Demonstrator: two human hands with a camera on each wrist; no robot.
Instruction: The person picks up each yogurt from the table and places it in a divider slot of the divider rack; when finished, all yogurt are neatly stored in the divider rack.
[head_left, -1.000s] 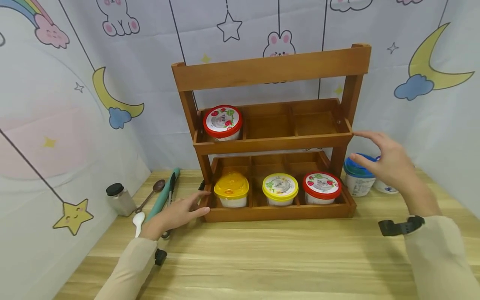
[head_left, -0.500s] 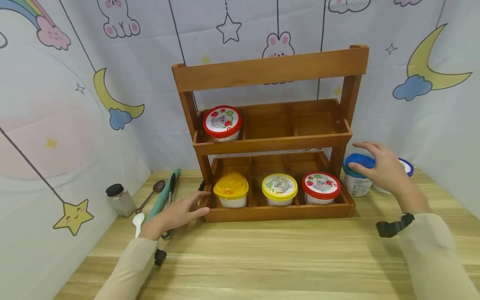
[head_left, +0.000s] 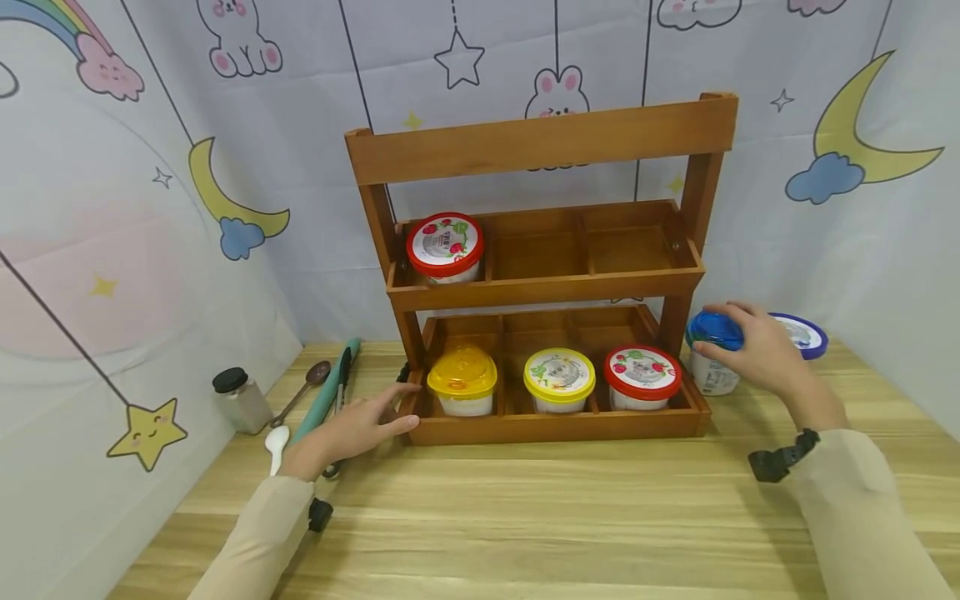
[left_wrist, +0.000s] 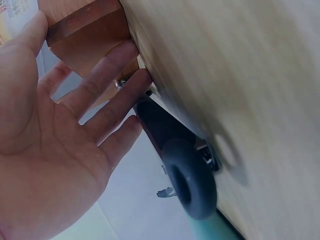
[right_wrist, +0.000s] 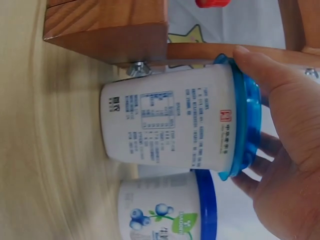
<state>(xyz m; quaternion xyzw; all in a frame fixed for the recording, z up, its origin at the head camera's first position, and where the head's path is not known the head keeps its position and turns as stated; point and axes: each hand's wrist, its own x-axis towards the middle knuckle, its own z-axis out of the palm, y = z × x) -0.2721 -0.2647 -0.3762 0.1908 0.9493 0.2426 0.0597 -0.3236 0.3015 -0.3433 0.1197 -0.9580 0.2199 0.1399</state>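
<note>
My right hand [head_left: 767, 354] is at the blue-lidded yogurt tub [head_left: 712, 377], just right of the wooden rack [head_left: 555, 430]. In the right wrist view, thumb and fingers grip the lid's rim from opposite sides, and the white printed tub [right_wrist: 165, 120] stands upright on the table. A second tub [right_wrist: 160, 207] with a dark blue lid and blueberry print stands beside it. My left hand [head_left: 358, 427] rests at the rack's lower left corner. The left wrist view shows its fingers fairly straight along the rack's end [left_wrist: 92, 37], the thumb at the front edge.
On the lower tier sit a yellow domed-lid tub [head_left: 463, 382], a flat yellow-lidded tub [head_left: 559, 379] and a red-lidded tub [head_left: 643, 377]. Another red-lidded tub [head_left: 446, 246] occupies the upper left compartment. Left lie a black-capped jar [head_left: 242, 400], a white spoon [head_left: 277, 446] and a brown spoon [head_left: 303, 390].
My right hand has come down from beside the rack's upper tier onto the blue lid, and its fingers have closed around it. The left hand stays where it was.
</note>
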